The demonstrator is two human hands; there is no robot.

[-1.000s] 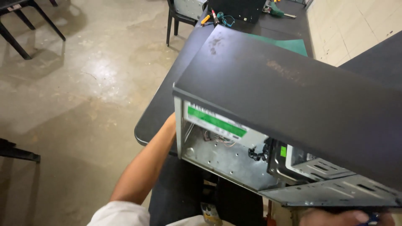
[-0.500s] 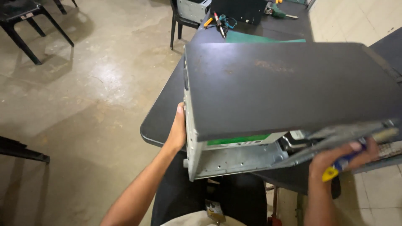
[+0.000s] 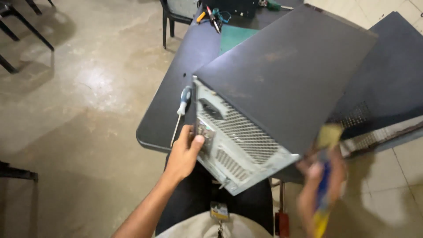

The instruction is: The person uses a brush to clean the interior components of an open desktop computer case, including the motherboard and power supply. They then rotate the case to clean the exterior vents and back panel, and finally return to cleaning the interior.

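Dark table (image 3: 167, 119), computer case (image 3: 282, 79), concrete floor (image 3: 79, 101)

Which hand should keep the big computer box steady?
Probably the left hand: it already grips the computer case at its mesh back panel. The right hand is blurred and holding a blue-and-yellow tool.

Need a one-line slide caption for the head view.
Left hand grips a tilted computer case over a dark table; blurred right hand holds a blue-and-yellow tool.
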